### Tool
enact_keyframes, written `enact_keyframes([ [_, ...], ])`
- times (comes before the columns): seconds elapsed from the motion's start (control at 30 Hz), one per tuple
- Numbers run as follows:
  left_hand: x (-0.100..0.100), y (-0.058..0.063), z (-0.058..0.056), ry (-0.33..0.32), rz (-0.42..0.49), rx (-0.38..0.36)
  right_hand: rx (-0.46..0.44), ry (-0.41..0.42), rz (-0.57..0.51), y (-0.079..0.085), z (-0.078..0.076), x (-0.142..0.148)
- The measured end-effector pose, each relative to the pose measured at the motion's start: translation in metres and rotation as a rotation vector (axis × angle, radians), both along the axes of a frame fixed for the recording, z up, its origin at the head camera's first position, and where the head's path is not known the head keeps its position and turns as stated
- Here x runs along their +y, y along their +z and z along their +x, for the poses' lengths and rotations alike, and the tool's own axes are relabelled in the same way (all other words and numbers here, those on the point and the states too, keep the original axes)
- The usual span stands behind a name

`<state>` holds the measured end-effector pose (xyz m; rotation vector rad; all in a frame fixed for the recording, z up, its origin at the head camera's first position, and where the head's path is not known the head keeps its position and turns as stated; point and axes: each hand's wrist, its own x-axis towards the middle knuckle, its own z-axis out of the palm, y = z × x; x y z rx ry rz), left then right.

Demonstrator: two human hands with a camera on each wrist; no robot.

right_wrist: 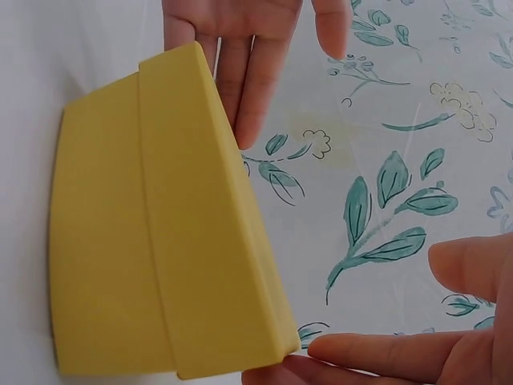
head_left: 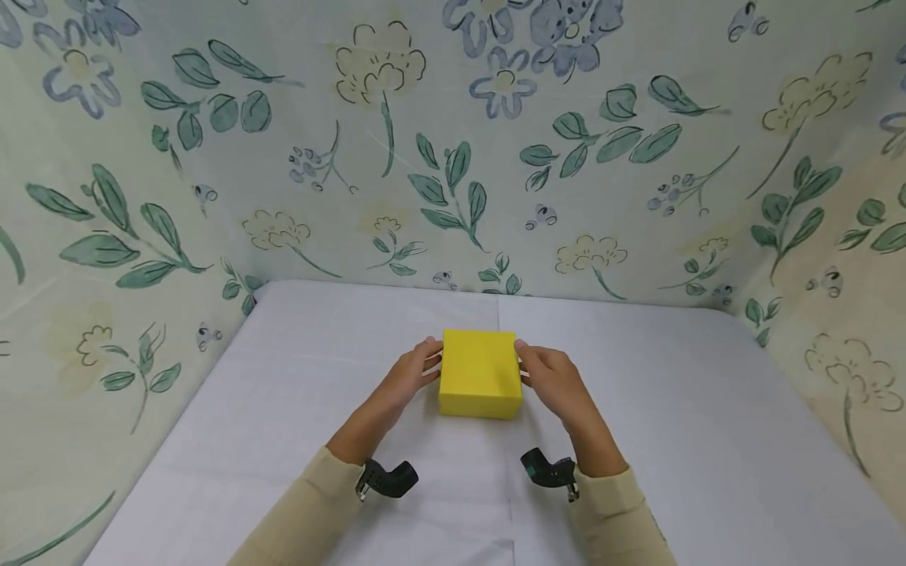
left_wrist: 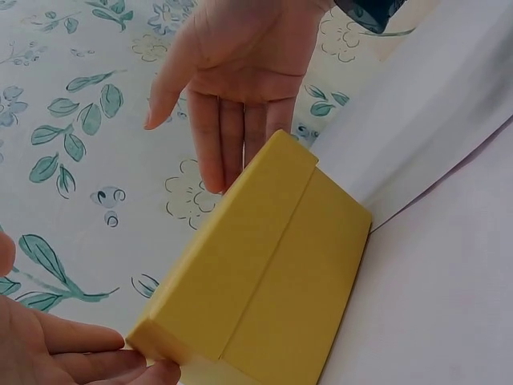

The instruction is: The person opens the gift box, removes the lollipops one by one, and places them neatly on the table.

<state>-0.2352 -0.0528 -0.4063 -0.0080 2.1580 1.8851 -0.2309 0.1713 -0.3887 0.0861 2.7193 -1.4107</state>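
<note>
A yellow box (head_left: 480, 365) rests on the white-covered table between my two hands. Both wrist views show a lid seam running along the side of the box (left_wrist: 276, 265). My left hand (head_left: 409, 373) is at its left side, fingers extended, the tips right at the wall. On the opposite side, my right hand (head_left: 557, 380) reaches in the same way, its fingertips close to the right wall. Seen from the right wrist, the straight fingers of my right hand (right_wrist: 473, 357) meet a lower corner of the box, with the thumb held apart from it.
White cloth covers the table (head_left: 318, 338). Behind it and along both sides hangs a floral curtain (head_left: 467, 118). A black camera mount (head_left: 392, 479) sits on my left wrist, and another black mount (head_left: 548, 469) on my right.
</note>
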Motion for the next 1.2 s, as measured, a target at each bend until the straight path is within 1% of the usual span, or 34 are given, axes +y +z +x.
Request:
enact_keyframes([
  [0.07,0.001,0.001,0.001,0.002,0.014,-0.003,0.008,0.004,0.01,-0.003,-0.002,0.001],
  [0.13,0.001,0.002,0.001,0.01,0.022,-0.009,-0.021,0.01,-0.011,0.006,0.004,-0.002],
  [0.23,0.002,0.002,0.003,0.017,0.024,-0.019,-0.052,0.013,-0.018,0.007,0.004,-0.002],
  [0.27,0.002,0.002,0.003,0.017,0.021,-0.02,-0.067,0.013,-0.023,0.01,0.007,-0.003],
  [0.33,0.002,0.001,0.003,0.011,0.018,-0.016,-0.073,0.009,-0.009,0.01,0.008,-0.002],
  [0.4,0.003,0.0,0.004,0.005,0.016,-0.007,-0.064,0.008,0.004,0.011,0.008,-0.002],
  [0.53,0.003,0.002,0.004,0.013,0.026,0.001,-0.055,0.004,0.009,0.01,0.008,-0.003],
  [0.63,0.002,0.003,0.003,0.026,0.034,-0.006,-0.052,0.001,0.002,0.011,0.008,-0.004],
  [0.77,0.003,0.004,0.003,0.038,0.034,-0.006,-0.025,-0.001,0.002,0.013,0.008,-0.005],
  [0.97,0.003,0.007,0.006,0.044,0.04,-0.006,-0.009,0.0,0.005,0.015,0.011,-0.007],
  [1.2,0.002,0.012,0.008,0.035,0.075,0.017,0.054,-0.008,0.032,0.02,0.013,-0.009],
])
